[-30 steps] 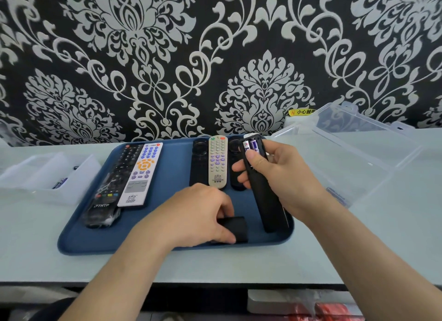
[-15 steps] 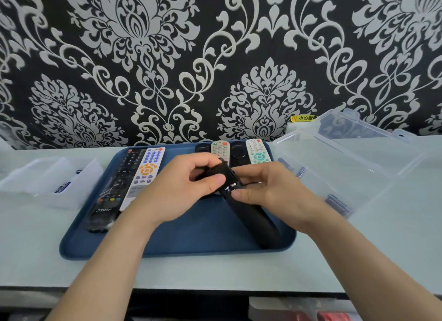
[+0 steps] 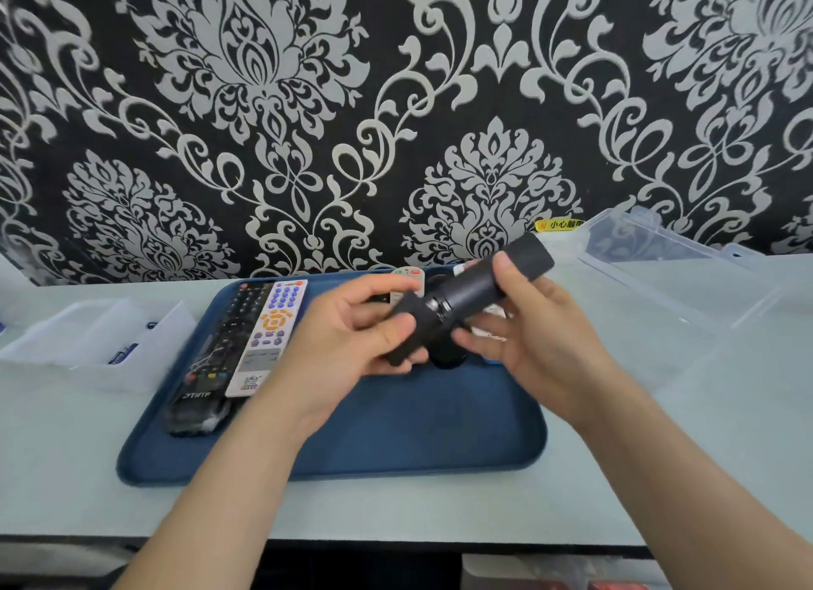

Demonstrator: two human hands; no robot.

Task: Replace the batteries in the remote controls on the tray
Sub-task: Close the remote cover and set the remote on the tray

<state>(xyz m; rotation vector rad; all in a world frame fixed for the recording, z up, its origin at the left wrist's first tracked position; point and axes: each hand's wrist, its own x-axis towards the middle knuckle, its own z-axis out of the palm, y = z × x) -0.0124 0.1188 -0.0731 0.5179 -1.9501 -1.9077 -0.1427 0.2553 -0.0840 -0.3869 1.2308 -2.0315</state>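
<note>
The right hand (image 3: pixel 541 339) grips the black remote (image 3: pixel 484 281) above the tray (image 3: pixel 396 435) at the counter's middle. The left hand (image 3: pixel 352 339) pinches its battery cover (image 3: pixel 409 330) against the open end. If misaligned, the cover could jam or slip free.

Bright even light; soft shadows; motion blur on hands (image 3: pixel 444 339); wide-angle bowing at edges

Gripping a black remote (image 3: pixel 481 284) in the right hand (image 3: pixel 545 347), tilted up past the thumb. Pinching a black battery cover (image 3: pixel 411 330) between left hand (image 3: pixel 347 352) thumb and fingers, against the remote's lower end. Under the fingers, a blue tray (image 3: pixel 396 435).
</note>
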